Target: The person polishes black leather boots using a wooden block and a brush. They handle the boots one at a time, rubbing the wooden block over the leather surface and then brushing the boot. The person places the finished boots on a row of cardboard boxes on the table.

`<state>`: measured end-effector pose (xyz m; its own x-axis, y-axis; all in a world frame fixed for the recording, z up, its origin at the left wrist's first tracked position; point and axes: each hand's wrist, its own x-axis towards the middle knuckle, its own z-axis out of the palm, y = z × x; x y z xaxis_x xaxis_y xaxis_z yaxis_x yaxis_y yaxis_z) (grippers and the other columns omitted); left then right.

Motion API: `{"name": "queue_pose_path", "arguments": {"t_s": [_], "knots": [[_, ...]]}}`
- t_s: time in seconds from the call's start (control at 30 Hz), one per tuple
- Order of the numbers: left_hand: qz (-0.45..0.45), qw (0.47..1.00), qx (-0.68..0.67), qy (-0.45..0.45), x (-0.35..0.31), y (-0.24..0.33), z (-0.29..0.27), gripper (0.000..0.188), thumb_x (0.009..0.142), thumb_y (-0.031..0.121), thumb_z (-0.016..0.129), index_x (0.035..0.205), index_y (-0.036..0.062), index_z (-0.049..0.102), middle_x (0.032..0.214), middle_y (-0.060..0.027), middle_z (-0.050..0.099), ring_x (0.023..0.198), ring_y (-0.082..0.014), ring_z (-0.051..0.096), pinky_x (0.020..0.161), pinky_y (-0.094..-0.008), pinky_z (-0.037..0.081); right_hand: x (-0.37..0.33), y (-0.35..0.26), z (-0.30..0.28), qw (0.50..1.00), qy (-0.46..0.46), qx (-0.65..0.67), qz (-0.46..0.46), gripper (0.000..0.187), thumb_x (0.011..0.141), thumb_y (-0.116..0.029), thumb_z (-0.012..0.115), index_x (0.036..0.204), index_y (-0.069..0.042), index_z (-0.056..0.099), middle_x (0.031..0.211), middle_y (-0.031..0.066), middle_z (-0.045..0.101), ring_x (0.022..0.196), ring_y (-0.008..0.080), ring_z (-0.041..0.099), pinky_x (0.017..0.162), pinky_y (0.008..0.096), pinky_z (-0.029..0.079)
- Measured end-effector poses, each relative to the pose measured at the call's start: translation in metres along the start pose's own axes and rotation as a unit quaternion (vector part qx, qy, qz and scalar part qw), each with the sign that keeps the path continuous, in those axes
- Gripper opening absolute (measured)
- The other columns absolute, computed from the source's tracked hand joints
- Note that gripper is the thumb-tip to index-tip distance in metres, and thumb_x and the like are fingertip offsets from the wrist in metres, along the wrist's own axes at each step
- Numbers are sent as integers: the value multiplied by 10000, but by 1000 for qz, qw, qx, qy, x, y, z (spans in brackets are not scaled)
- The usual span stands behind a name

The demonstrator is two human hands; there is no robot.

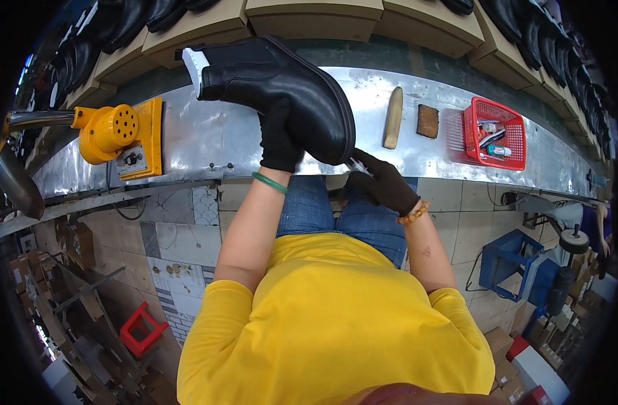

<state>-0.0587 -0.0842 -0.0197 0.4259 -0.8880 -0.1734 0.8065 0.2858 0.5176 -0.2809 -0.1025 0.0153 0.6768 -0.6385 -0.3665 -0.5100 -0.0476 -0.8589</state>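
Left hand (pixel 280 138) grips a glossy black boot (pixel 307 98), right hand (pixel 389 186) a slim tool (pixel 359 166).

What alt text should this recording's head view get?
A gloved left hand holds a black boot over a metal bench; the gloved right hand holds a slim tool near the toe. A red basket sits at right.

Black is seen on the boot (pixel 292 91) and gloves (pixel 393 187), yellow on the shirt (pixel 336 310) and machine (pixel 113 133), red on the lattice-patterned basket (pixel 516 145), and green on the bangle (pixel 270 182).
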Motion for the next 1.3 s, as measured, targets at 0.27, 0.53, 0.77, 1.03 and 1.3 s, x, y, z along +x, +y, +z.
{"name": "queue_pose_path", "arguments": {"t_s": [0.27, 0.53, 0.77, 1.03, 1.3], "knots": [[59, 997, 43, -25, -4, -8, -5, 546, 764, 44, 639, 1261, 116, 426, 1153, -64, 527, 1071, -215, 522, 944, -360, 448, -46, -10, -30, 988, 9, 68, 135, 531, 858, -100, 568, 1365, -124, 411, 884, 104, 628, 595, 71, 537, 514, 234, 456], [124, 970, 208, -34, -15, -18, -5, 546, 747, 17, 671, 1228, 80, 421, 1125, -76, 539, 1026, -196, 536, 901, -334, 455, -67, -28, -34, 984, 116, 119, -64, 467, 758, 4, 585, 1218, -69, 557, 997, 81, 643, 722, 141, 612, 656, 263, 491], [127, 960, 250, -24, -16, -19, -5, 556, 737, 15, 690, 1223, 57, 421, 1108, -86, 552, 1002, -192, 551, 887, -328, 462, -49, -44, -19, 976, 169, -47, -133, 264, 743, -137, 696, 991, -53, 660, 875, 106, 650, 750, 214, 634, 686, 297, 488], [125, 963, 238, -20, -16, -22, -8, 561, 734, -1, 687, 1225, 54, 421, 1109, -87, 552, 1004, -192, 550, 886, -326, 464, -44, -47, -21, 973, 175, -77, -130, 272, 756, -208, 699, 984, -63, 668, 866, 109, 652, 747, 226, 636, 673, 307, 494], [126, 959, 255, -20, -17, -23, -8, 566, 736, 0, 685, 1231, 59, 418, 1113, -86, 551, 1010, -197, 548, 889, -331, 462, -47, -49, -22, 977, 171, -61, -112, 199, 766, -184, 679, 911, -48, 673, 823, 108, 661, 729, 221, 642, 678, 308, 493]]}}
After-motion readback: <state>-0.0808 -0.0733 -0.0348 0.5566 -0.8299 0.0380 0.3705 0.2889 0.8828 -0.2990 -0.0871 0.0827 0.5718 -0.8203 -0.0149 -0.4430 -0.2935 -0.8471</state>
